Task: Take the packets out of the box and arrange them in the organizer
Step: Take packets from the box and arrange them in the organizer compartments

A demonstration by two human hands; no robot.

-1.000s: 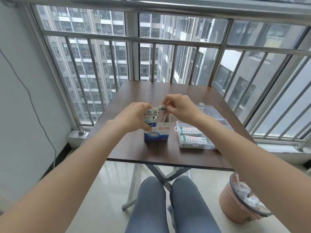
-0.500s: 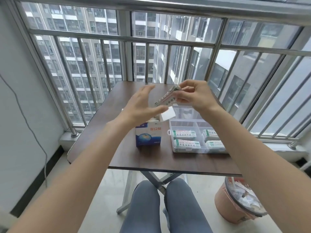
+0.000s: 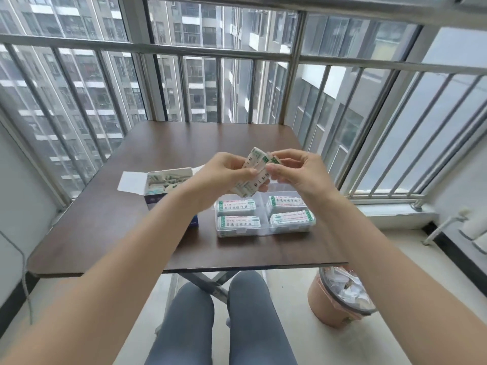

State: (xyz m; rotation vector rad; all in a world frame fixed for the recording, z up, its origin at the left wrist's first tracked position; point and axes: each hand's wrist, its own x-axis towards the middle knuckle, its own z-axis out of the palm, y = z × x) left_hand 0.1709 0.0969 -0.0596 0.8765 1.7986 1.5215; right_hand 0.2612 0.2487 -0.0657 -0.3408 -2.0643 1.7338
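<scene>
A bundle of white-and-green packets [image 3: 253, 175] is held in the air above the organizer by both hands. My left hand [image 3: 224, 175] grips its lower part and my right hand [image 3: 297, 172] pinches its upper right end. The open blue-and-white box [image 3: 163, 191] stands on the table to the left, partly behind my left forearm, with more packets showing inside. The clear plastic organizer [image 3: 263, 231] lies in front of me; stacks of packets fill its near compartments, and its far part is hidden behind my hands.
The brown folding table [image 3: 105, 233] stands against a metal window railing [image 3: 237, 54]. A pink bin [image 3: 340, 299] with white scraps sits on the floor at the right, beside my knees [image 3: 218, 325].
The packets came out of the box in my right hand, and my left hand has joined it on the bundle. The hands moved from the box to above the organizer.
</scene>
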